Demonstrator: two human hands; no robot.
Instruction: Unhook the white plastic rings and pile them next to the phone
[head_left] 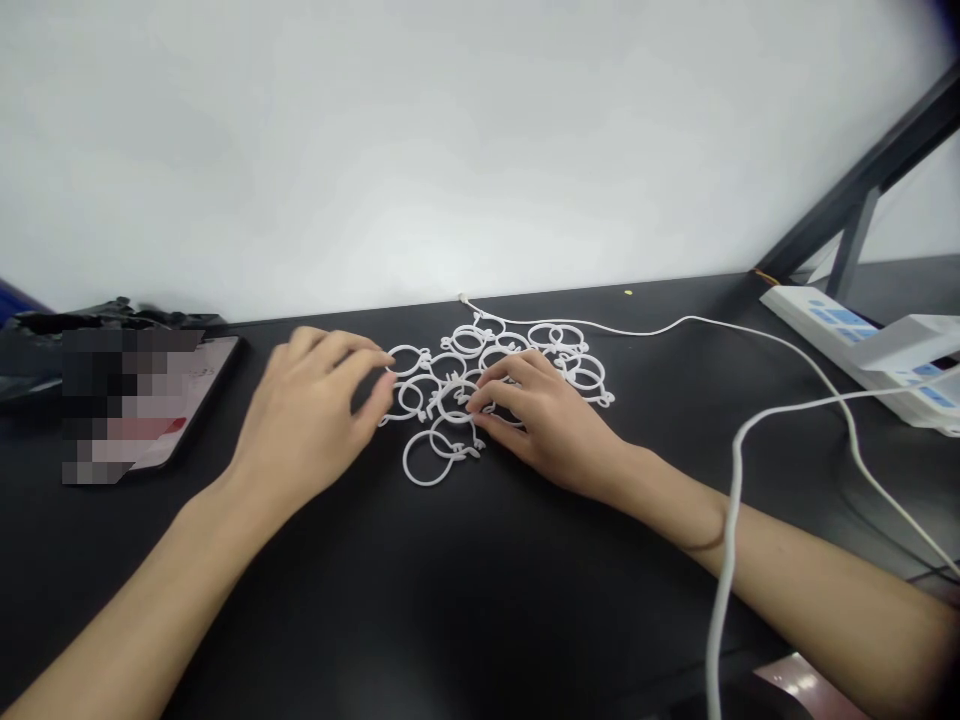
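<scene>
Several white plastic rings (480,385) lie in a loose pile on the black table (420,590), near the far wall. My left hand (311,415) rests palm down at the pile's left edge, fingers curled, fingertips touching a ring. My right hand (544,415) lies on the pile's right half, its fingertips pressed on a ring near the middle. One ring (429,460) sits at the pile's near edge, between the two hands.
A white cable (739,440) runs from the wall over my right forearm. A white power strip (874,350) lies at the right by a dark metal frame (862,180). A phone-like device (154,405) and dark objects sit at the left.
</scene>
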